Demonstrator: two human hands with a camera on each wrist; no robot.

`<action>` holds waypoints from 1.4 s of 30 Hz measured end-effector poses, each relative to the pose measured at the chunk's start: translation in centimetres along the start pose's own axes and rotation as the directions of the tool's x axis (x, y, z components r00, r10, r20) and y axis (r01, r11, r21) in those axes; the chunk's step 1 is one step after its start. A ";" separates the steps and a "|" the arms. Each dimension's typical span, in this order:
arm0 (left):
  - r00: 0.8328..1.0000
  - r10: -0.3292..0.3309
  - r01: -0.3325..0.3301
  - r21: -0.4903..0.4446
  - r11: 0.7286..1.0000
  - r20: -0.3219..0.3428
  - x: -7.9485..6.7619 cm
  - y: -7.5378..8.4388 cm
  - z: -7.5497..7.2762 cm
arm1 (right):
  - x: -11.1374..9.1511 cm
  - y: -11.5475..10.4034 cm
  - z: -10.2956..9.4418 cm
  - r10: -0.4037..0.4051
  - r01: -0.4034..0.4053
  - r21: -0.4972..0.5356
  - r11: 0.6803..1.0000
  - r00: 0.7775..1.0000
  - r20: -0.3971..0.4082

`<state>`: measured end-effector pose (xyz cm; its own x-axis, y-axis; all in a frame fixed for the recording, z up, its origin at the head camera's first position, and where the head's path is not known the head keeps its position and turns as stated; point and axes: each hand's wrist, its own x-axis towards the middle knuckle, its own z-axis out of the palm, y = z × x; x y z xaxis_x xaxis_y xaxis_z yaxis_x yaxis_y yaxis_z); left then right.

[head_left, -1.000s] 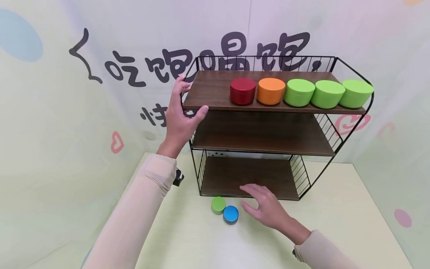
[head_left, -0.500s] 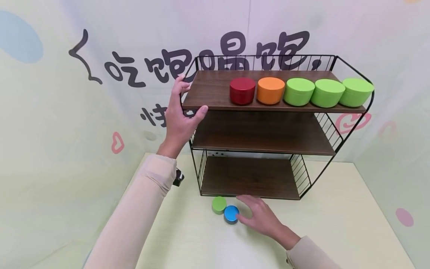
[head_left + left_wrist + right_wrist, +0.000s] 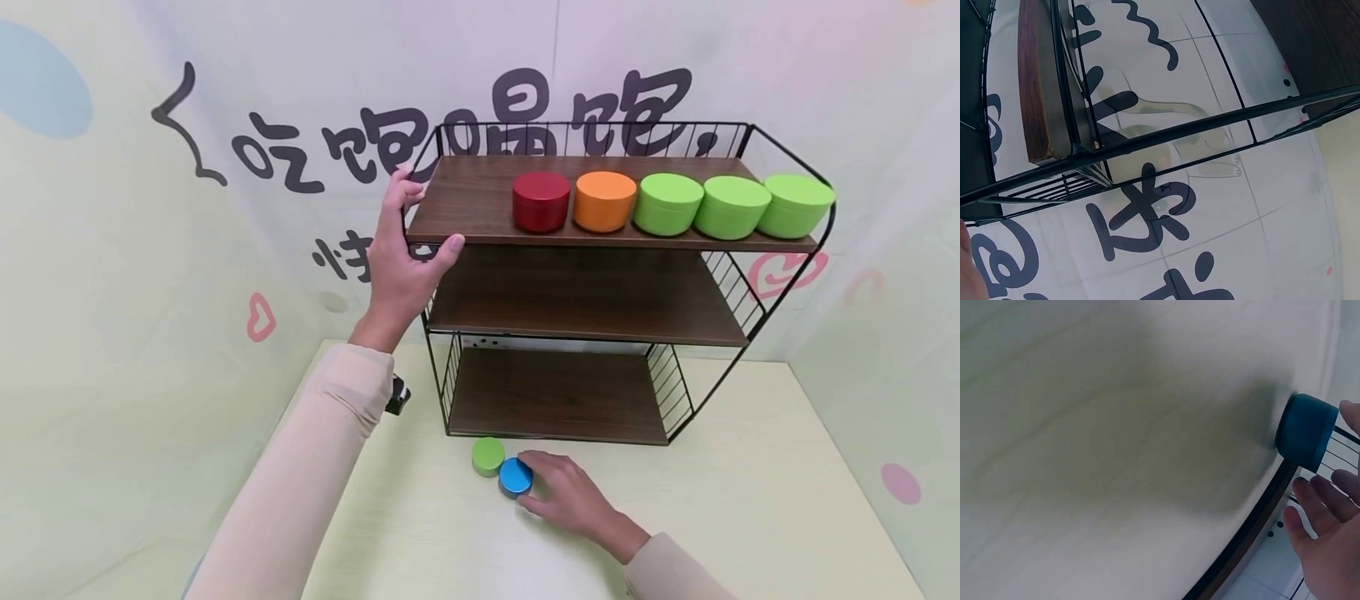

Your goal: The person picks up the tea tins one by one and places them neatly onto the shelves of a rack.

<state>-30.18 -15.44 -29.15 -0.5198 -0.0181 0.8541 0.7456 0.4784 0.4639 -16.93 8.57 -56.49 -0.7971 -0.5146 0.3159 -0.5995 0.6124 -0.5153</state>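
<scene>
My left hand grips the upper left end of a black wire rack with dark wooden shelves. Its thumb lies on the top shelf's front edge, fingers round the side wire. On the table, my right hand reaches round the right side of a small round blue tin. In the right wrist view the fingertips stand just short of the blue tin. A green tin stands close beside the blue one, in front of the bottom shelf.
The top shelf bears a row of tins: a dark red tin, an orange tin and three green tins. A printed wall cloth hangs behind the rack. A small black object shows beside the left cuff.
My right hand has moved left and toward me, from beside the bottom shelf to the blue tin. The left hand keeps its grip on the rack.
</scene>
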 end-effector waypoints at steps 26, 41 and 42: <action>1.000 -0.025 0.025 0.011 1.000 0.004 0.0 0.2 -0.1 | -0.1 0.0 1.9 0.050 -0.050 0.005 0.999 0.998 -0.039; 0.999 -0.034 0.033 0.016 0.999 0.009 -0.1 0.3 -0.1 | -0.2 0.1 1.9 0.080 -0.079 0.021 0.997 0.997 -0.016; 0.999 -0.032 0.032 0.016 0.999 0.009 -0.1 0.3 -0.1 | -0.2 0.1 2.0 0.081 -0.081 0.020 0.997 0.997 -0.017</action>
<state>-29.90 -15.38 -29.08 -0.5470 -0.0253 0.8368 0.7220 0.4917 0.4868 -16.66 7.56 -58.16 -0.8441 -0.4531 0.2866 -0.5319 0.6400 -0.5546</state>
